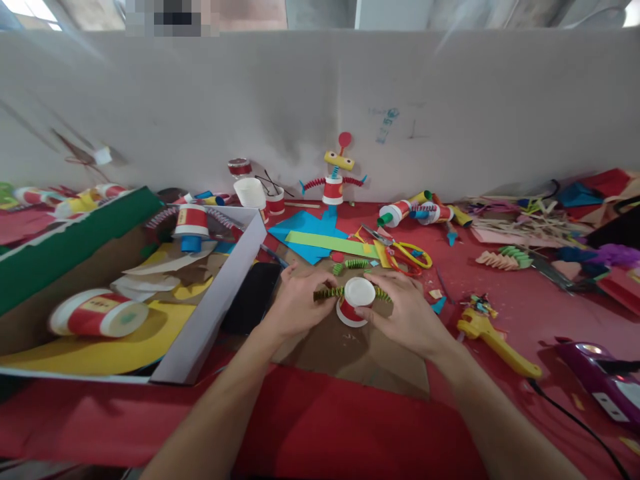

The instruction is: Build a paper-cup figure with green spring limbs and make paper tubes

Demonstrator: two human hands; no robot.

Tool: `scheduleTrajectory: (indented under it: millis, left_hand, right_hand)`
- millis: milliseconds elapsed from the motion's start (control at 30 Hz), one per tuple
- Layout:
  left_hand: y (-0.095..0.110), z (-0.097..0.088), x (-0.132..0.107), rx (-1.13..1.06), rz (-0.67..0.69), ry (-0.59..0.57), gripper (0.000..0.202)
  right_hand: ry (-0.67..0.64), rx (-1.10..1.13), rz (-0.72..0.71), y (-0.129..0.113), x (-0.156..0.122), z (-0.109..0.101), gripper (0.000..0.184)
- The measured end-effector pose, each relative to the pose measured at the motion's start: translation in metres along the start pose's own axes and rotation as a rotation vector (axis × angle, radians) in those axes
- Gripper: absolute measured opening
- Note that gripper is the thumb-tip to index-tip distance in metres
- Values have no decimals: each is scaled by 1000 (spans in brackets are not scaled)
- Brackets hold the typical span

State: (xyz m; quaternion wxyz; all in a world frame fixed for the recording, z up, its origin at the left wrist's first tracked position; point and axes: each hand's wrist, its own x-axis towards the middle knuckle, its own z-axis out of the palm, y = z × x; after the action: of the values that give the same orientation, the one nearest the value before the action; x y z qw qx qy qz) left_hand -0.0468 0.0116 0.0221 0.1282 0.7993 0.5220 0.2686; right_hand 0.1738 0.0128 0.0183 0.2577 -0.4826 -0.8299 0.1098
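Observation:
A small red and white paper cup [353,308] stands upside down, white base up, on a piece of brown cardboard [345,353]. Folded green paper springs stick out from both its sides. Pinched by the fingers of my left hand [303,300] is the left spring [326,293]. My right hand [407,310] grips the cup's right side, thumb at its front, and partly covers the right spring [383,293]. Just behind the cup lie a short loose green spring [356,264] and a red paper disc [338,256].
Left is a box [210,300] holding cup figures and paper; beside it lies a black phone [253,297]. A finished-looking cup figure [333,190] stands at the back. Scissors [410,255], a yellow glue gun [500,343] and a purple device [600,380] lie to the right.

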Motion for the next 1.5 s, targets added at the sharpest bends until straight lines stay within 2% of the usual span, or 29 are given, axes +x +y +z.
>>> scheduleTrajectory:
  millis: [333,1000,1500]
  left_hand:
    - [-2,2,2,-61,13,-11,14]
    - [3,1,6,-171,-80,-50,17]
    - [1,3,7,-238,-49,-24,20]
  right_hand:
    - [3,85,23,-6,3,-3,35]
    - [14,137,36,-6,6,-1,36]
    - [1,145,31,-4,8,-1,36]
